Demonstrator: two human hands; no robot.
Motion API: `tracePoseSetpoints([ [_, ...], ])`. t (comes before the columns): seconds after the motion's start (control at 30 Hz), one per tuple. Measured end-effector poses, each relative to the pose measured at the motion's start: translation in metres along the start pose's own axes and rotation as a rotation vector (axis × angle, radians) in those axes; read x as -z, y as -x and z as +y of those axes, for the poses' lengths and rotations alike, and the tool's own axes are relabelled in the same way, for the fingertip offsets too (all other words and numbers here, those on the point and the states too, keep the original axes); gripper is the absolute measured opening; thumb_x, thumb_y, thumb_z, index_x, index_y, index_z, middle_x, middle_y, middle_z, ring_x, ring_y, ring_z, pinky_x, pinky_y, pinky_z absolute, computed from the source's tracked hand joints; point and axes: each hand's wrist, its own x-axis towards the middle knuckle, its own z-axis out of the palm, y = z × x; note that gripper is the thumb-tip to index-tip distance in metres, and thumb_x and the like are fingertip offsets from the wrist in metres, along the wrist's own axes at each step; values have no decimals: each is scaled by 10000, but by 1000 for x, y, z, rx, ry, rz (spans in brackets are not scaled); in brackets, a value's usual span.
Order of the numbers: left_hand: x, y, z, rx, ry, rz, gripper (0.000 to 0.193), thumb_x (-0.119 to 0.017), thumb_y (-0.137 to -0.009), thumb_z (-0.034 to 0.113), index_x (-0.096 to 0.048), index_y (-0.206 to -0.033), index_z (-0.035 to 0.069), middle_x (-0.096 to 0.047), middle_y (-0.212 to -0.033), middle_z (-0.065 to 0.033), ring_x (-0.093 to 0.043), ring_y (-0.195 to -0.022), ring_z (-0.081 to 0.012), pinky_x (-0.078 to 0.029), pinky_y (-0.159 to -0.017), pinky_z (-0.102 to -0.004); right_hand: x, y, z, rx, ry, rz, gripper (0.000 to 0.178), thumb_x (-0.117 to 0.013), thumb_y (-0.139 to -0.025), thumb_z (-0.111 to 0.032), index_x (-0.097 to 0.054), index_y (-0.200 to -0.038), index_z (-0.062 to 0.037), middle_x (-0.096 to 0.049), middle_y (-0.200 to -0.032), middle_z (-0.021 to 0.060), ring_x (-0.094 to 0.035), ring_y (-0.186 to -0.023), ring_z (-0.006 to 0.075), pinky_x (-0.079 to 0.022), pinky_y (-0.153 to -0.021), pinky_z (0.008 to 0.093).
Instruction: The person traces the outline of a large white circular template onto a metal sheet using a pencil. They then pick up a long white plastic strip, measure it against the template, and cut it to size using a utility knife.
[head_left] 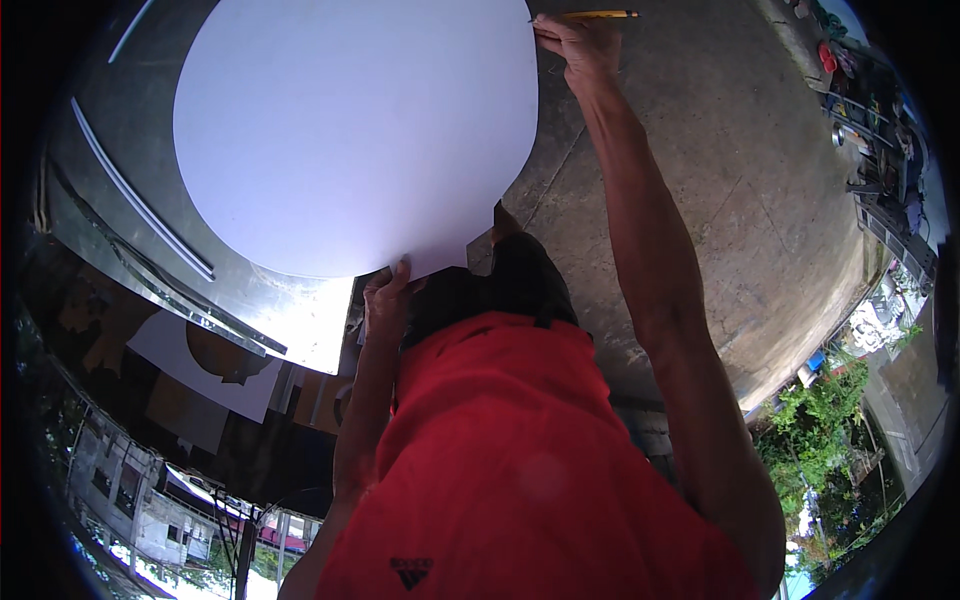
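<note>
Round template sheet (350,130) lies flat on a metal sheet (300,320), covering most of its upper middle. Left hand (385,295) presses on the template's near edge. Right hand (580,50) sits at the template's far right rim, touching it, with a pencil (600,15) just beyond the fingers, its tip pointing left toward the rim. Metal strips (140,215) lie on the metal sheet left of the template, running diagonally. Concrete floor (760,200) spreads right of the template and beyond the right arm. Clutter of tools (870,120) lines the far right edge. Cut offcuts (215,360) lie near-left of the metal sheet.
</note>
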Motion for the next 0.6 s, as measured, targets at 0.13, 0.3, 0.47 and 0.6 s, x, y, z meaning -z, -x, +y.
tracePoseSetpoints([
  [0.13,2,0,0,-4,13,-24,254,-699,-894,224,-678,-1014,0,-677,-989,-85,-654,-928,-187,-559,-819,-347,-3,7,-2,24,-10,0,217,-736,-762,43,-624,-945,73,-685,-868,175,-719,-767,268,-644,-714,386],
  [0.3,-2,2,4,0,-52,-7,302,-676,-919,276,-664,-1019,-9,-663,-993,-70,-634,-944,-162,-538,-849,-329,1,12,1,44,-21,7,218,-734,-766,40,-626,-954,63,-686,-881,168,-719,-772,264,-644,-720,389],
  [0.47,2,-2,0,17,-14,18,258,-707,-885,204,-678,-1015,-17,-676,-1010,-106,-656,-944,-206,-577,-834,-363,2,20,3,14,-24,10,190,-734,-764,40,-638,-927,56,-690,-865,160,-719,-770,257,-642,-722,383],
  [0.6,-1,0,3,30,-77,15,277,-699,-891,207,-667,-1031,-30,-672,-1011,-112,-651,-958,-216,-572,-839,-369,3,27,3,-7,-36,47,177,-738,-756,36,-647,-906,54,-690,-851,157,-718,-768,256,-641,-717,380],
])
